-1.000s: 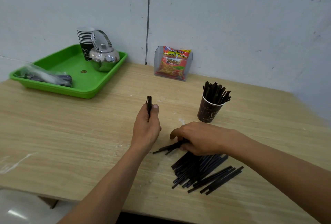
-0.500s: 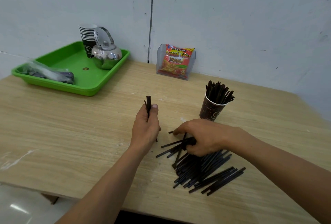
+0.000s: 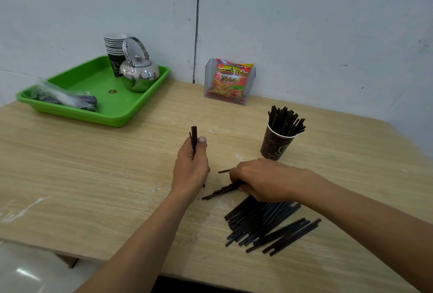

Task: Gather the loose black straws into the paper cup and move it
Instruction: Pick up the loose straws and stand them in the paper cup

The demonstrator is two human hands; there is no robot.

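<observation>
Gathering step: few straws point(image 3: 193, 136) gripped upright in L hand point(image 3: 191, 170); R hand point(image 3: 262, 181) closed on more beside cup point(image 3: 277, 144). Next: bundles to be dropped in cup.

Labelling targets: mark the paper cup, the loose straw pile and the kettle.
paper cup point(image 3: 276, 145), head view, on its brown side wall.
loose straw pile point(image 3: 264, 222), head view, mid-pile on the table.
kettle point(image 3: 140, 74), head view, on its shiny body.

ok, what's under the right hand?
A few black straws poke out leftward from beneath the right hand, lying on the table. How many it covers, and whether it grips them, is hidden.
</observation>
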